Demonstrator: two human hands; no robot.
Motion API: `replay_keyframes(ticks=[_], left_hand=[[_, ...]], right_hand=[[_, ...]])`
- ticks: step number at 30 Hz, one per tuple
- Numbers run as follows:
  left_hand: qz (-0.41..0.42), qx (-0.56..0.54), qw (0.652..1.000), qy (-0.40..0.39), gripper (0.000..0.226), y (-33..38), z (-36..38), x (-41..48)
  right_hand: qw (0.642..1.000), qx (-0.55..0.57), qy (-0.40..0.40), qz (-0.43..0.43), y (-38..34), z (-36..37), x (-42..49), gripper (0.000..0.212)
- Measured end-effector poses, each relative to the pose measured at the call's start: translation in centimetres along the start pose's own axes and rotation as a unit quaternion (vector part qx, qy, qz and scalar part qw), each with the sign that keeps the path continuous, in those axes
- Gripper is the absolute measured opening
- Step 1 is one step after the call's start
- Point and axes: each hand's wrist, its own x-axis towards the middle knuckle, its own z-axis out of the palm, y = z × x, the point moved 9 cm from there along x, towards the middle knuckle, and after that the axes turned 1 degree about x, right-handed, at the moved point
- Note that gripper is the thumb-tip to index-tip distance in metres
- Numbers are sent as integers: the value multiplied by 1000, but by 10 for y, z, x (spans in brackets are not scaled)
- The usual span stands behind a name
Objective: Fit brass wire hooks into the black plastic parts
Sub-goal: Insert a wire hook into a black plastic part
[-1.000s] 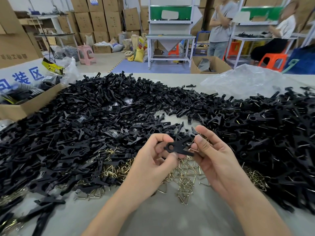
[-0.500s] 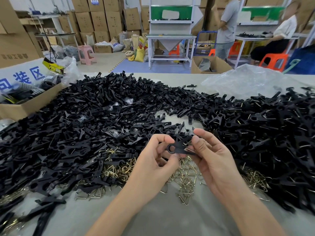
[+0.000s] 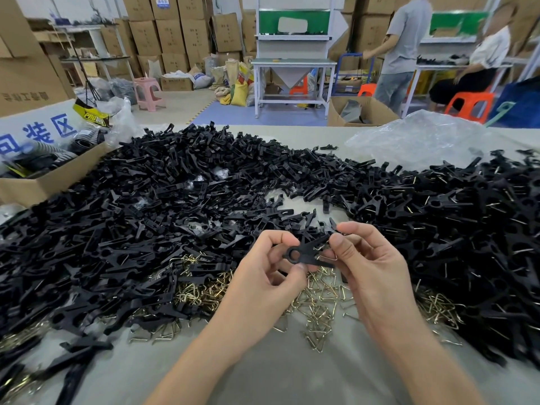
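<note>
Black plastic part, flat with a ring at one end and forked at the other, sat pinched between my left hand and right hand, above shiny bent brass hooks on the grey table.

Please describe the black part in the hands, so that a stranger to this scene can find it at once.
On the table, a heap of black parts curves around loose brass hooks. Above the hooks, the left hand and right hand meet. The part pinched between them is the only one lifted, its ring end leftward.
</note>
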Motion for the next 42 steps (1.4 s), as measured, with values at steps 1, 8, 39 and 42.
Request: replay_keyframes(ticks=[1,8,39,42], left_hand=[[3,8,1000,-1,27,0,0,0],[-4,-3,1000,5,26,-1,1,0],[-22,-64,998,-14,23,-4,0,2],[-18,-52,998,-17,21,-3,0,2]], right_hand=[[1000,-8,3,-3,0,0,0,25],[1000,23,-9,14,4,2,0,22],[966,197,-98,134,17,19,-4,51],[963,204,-100,145,19,19,-5,51]])
